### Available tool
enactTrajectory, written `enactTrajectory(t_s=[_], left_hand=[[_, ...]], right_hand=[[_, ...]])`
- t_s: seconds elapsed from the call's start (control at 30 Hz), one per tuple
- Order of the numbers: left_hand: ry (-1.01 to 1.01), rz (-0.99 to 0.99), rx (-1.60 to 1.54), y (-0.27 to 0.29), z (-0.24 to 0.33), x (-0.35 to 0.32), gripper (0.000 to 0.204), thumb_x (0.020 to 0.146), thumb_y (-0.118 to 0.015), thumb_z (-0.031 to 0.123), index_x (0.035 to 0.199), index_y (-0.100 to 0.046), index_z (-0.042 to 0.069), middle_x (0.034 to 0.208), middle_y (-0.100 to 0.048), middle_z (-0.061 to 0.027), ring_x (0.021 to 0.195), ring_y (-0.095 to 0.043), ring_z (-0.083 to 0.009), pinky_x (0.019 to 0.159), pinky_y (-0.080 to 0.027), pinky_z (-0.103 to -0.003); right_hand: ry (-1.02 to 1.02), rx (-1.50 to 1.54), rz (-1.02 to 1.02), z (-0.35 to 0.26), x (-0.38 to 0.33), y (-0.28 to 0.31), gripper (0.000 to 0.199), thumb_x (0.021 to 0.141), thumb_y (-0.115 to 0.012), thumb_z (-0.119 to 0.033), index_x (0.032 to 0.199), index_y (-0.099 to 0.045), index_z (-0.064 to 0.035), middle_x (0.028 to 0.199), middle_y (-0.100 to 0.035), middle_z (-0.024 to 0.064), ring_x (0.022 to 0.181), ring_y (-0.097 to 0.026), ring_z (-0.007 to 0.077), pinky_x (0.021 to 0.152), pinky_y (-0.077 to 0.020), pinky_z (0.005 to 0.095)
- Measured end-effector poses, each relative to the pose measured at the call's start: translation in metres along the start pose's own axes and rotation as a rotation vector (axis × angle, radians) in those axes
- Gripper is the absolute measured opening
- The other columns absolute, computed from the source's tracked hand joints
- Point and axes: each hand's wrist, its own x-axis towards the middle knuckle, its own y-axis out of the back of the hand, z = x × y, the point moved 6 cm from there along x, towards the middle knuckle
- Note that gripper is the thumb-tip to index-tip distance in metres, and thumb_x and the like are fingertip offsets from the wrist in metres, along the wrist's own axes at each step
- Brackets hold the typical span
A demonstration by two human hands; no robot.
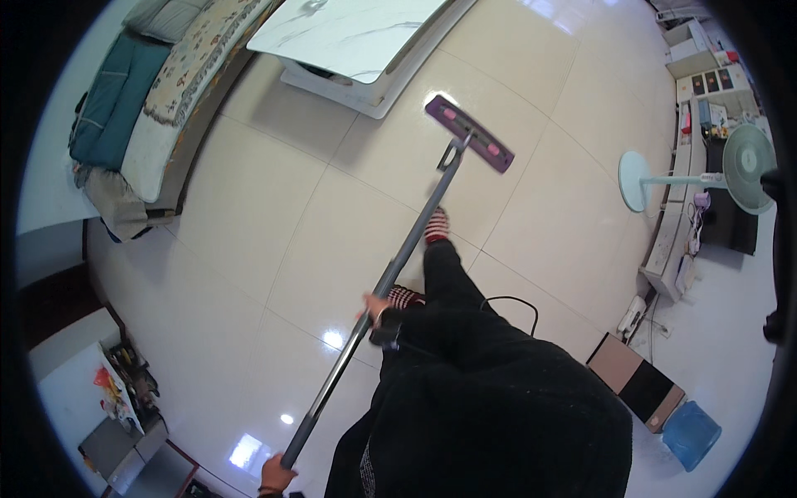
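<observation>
A flat mop with a long grey pole (413, 238) slants across the view from lower left to upper right. Its purple rectangular head (470, 134), with pink parts on top, is at the floor beyond my feet. My left hand (276, 476) is closed around the grip at the pole's lower end. Farther up, my right hand (378, 309) wraps the pole near its middle, in front of my dark clothing. Red-and-white striped footwear (437, 226) shows just right of the pole.
Glossy beige tiles (282, 199) surround me. A marble-patterned table (349, 33) stands ahead, a covered sofa (166, 124) at left. To the right are a pale fan (664, 180), a long white cabinet (677, 199), a brown-and-black box (635, 378) and a blue bin (691, 436).
</observation>
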Motion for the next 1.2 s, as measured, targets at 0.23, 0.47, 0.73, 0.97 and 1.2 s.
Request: enactTrajectory(t_s=[0.23, 0.47, 0.73, 0.97, 1.2], left_hand=[[0.291, -0.146, -0.403, -0.025, -0.095, 0.002, 0.019, 0.052, -0.071, 0.009, 0.067, -0.059, 0.005, 0.051, -0.053, -0.0038, 0.040, -0.047, -0.0100, 0.039, -0.038, -0.025], [-0.127, 0.058, -0.108, 0.076, 0.123, 0.149, 0.026, 0.057, -0.064, 0.023, 0.069, -0.052, 0.004, 0.068, -0.056, -0.0151, 0.066, -0.054, -0.0336, 0.058, -0.043, -0.040], [-0.504, 0.210, -0.083, 0.216, 0.302, 0.201, 0.031, 0.064, -0.061, 0.015, 0.084, -0.041, 0.004, 0.060, -0.052, -0.0179, 0.060, -0.052, -0.0362, 0.051, -0.040, -0.041], [-0.570, 0.258, -0.040, 0.238, 0.193, 0.197, 0.021, 0.064, -0.053, 0.009, 0.081, -0.042, 0.004, 0.060, -0.051, -0.0178, 0.059, -0.051, -0.0357, 0.051, -0.040, -0.043], [-0.450, 0.298, 0.068, 0.255, -0.109, 0.176, 0.023, 0.058, -0.056, 0.009, 0.076, -0.043, 0.005, 0.060, -0.051, -0.0169, 0.061, -0.051, -0.0366, 0.053, -0.040, -0.044]], right_hand=[[-0.237, -0.194, 0.045, 0.063, 0.022, -0.037, 0.037, 0.072, -0.049, -0.020, 0.100, -0.038, 0.0019, 0.065, -0.049, 0.0157, 0.048, -0.053, 0.0258, 0.039, -0.0442, 0.0381], [0.371, -0.025, -0.061, -0.173, 0.140, -0.040, 0.025, 0.071, -0.055, -0.023, 0.072, -0.045, -0.0001, 0.052, -0.048, 0.0129, 0.040, -0.048, 0.0230, 0.037, -0.0351, 0.0394], [0.577, 0.241, 0.136, -0.407, 0.096, -0.052, 0.028, 0.069, -0.056, -0.027, 0.064, -0.042, -0.0040, 0.045, -0.045, 0.0132, 0.034, -0.045, 0.0232, 0.032, -0.0369, 0.0354], [0.594, -0.038, 0.127, -0.311, 0.133, -0.084, 0.032, 0.073, -0.052, -0.037, 0.065, -0.044, -0.0073, 0.053, -0.046, 0.0091, 0.044, -0.049, 0.0231, 0.044, -0.0416, 0.0358], [0.541, -0.484, -0.079, -0.051, 0.202, -0.212, 0.029, 0.074, -0.048, -0.034, 0.075, -0.039, -0.0063, 0.065, -0.045, 0.0119, 0.064, -0.052, 0.0278, 0.064, -0.0453, 0.0418]])
